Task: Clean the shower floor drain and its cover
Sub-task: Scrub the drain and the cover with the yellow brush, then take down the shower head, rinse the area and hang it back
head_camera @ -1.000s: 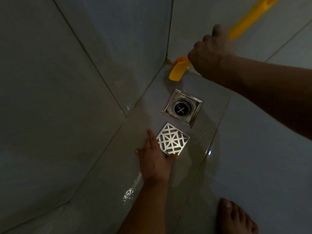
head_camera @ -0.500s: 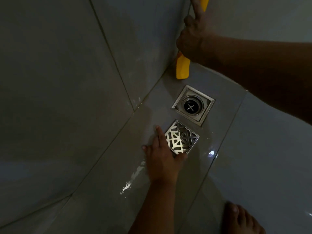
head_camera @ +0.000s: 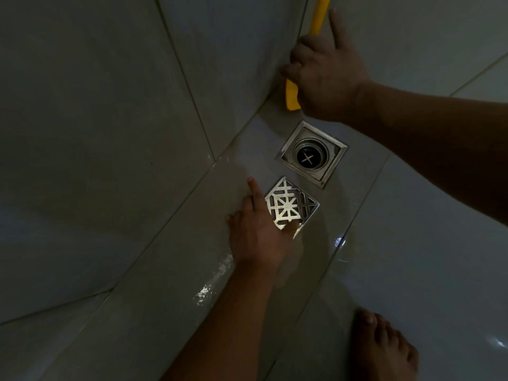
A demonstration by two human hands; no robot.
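Note:
The square open drain (head_camera: 311, 154) sits in the wet floor near the corner, its round pipe with a cross inside showing. The patterned metal drain cover (head_camera: 291, 206) lies on the tile just in front of it. My left hand (head_camera: 257, 232) holds the cover at its near-left side, thumb on the near corner, index finger stretched along its left edge. My right hand (head_camera: 327, 75) is on the yellow brush (head_camera: 292, 96), which stands upright in the wall corner. That hand's index finger is lifted off the handle, while the other fingers stay curled around it.
Tiled walls (head_camera: 115, 133) meet at the corner behind the drain. The floor tiles (head_camera: 412, 270) are wet and shiny. My bare foot (head_camera: 384, 350) stands at the lower right.
The brush has swung from slanting to the right to standing upright in the corner. My right hand's grip has loosened, with the index finger raised. The left hand stays at the cover.

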